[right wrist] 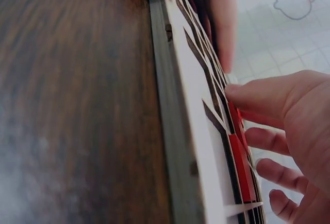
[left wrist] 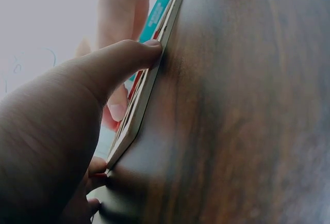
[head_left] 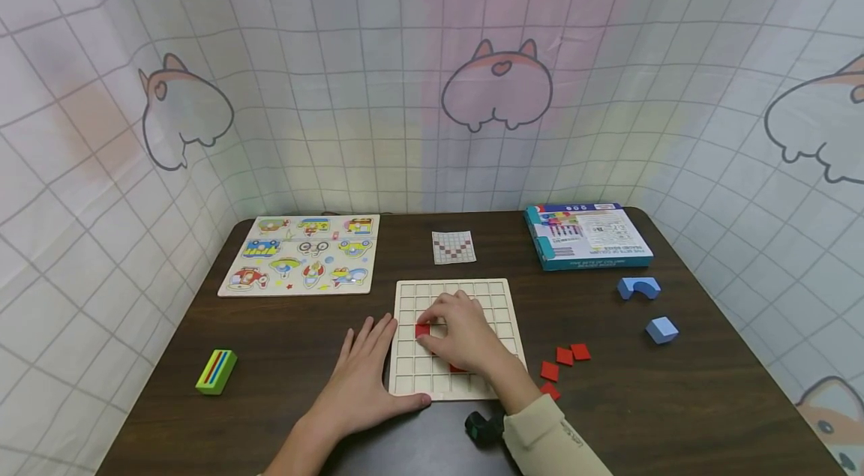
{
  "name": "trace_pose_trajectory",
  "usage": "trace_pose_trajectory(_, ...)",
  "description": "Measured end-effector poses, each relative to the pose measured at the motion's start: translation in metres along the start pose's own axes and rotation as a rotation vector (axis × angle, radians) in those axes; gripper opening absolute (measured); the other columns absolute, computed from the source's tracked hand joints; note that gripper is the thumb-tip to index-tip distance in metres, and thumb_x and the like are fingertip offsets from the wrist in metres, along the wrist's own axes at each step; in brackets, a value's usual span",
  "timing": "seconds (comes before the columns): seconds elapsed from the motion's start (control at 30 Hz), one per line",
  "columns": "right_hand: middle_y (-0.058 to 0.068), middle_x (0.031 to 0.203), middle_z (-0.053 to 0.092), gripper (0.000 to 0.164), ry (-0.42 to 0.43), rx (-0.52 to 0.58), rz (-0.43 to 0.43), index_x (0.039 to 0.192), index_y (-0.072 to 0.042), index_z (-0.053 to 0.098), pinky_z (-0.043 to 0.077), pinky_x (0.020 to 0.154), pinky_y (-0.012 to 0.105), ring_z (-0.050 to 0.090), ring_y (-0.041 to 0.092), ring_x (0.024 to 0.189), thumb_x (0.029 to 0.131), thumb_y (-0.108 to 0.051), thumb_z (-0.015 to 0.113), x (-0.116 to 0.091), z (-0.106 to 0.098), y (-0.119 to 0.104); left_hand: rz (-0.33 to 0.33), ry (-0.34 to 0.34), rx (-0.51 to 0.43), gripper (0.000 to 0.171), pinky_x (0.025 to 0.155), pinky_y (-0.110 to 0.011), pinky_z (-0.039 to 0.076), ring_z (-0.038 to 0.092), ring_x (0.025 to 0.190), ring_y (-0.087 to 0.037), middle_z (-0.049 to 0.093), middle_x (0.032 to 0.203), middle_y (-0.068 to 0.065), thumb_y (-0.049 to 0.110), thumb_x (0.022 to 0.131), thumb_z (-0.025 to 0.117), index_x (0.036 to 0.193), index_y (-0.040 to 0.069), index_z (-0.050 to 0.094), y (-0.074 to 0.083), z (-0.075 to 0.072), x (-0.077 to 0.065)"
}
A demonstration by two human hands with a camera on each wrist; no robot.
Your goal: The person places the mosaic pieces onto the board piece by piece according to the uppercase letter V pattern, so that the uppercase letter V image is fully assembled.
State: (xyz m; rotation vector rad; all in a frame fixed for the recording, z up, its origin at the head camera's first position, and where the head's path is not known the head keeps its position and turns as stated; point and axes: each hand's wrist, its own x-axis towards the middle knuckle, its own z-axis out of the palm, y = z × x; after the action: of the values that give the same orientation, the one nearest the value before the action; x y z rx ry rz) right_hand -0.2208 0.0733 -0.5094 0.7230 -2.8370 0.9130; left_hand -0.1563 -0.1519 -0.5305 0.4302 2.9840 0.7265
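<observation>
A pale wooden grid board point(head_left: 412, 384) lies in the middle of the dark table. My left hand point(head_left: 364, 378) rests at its left side, fingers spread, with the thumb on the near edge. Over the grid, my right hand point(head_left: 466, 333) pinches a red square tile point(head_left: 422, 330) between thumb and fingertips, at a cell left of the middle. Another red tile point(right wrist: 241, 167) sits in the grid, mostly under that hand in the head view. Several loose red tiles point(head_left: 550, 371) lie on the table right of the board.
Behind the board lies a small patterned card point(head_left: 454, 247). A picture puzzle board point(head_left: 297, 257) is back left, a flat box point(head_left: 590, 236) back right. Blue arch point(head_left: 638, 287) and blue block point(head_left: 662, 330) stand right; a green striped block point(head_left: 216, 372) left. A dark object point(head_left: 481, 427) lies near my right sleeve.
</observation>
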Motion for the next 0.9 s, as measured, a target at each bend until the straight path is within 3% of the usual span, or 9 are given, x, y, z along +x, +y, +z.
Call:
trace_pose_trajectory(0.4, -0.006, 0.119, 0.078, 0.03, 0.006, 0.066, -0.061, 0.124, -0.02, 0.082, 0.05, 0.103, 0.048, 0.06, 0.016, 0.111, 0.097, -0.033, 0.087, -0.012, -0.014, 0.0, 0.008, 0.01, -0.006, 0.138, 0.139, -0.07, 0.009, 0.019, 0.174, -0.04, 0.029, 0.185, -0.007, 0.096, 0.073, 0.076, 0.176, 0.015, 0.032, 0.0, -0.001, -0.002)
trace_pose_trajectory(0.57, -0.007, 0.121, 0.078, 0.031, 0.003, 0.098, -0.042, 0.123, -0.02, 0.082, 0.049, 0.108, 0.053, 0.06, 0.015, 0.116, 0.095, -0.032, 0.088, -0.021, -0.02, 0.004, 0.01, 0.01, -0.009, 0.139, 0.14, -0.069, 0.009, 0.018, 0.174, -0.039, 0.029, 0.185, -0.006, 0.095, 0.073, 0.077, 0.177, 0.016, 0.031, 0.0, -0.001, -0.003)
trace_pose_trajectory(0.9, -0.013, 0.124, 0.077, 0.029, 0.005, 0.075, -0.024, 0.121, -0.024, 0.082, 0.051, 0.104, 0.048, 0.056, 0.011, 0.114, 0.094, -0.034, 0.09, -0.042, -0.034, 0.013, 0.0, 0.009, -0.01, 0.14, 0.14, -0.068, 0.008, 0.018, 0.175, -0.038, 0.029, 0.185, -0.005, 0.096, 0.072, 0.077, 0.177, 0.016, 0.031, 0.001, 0.0, -0.002)
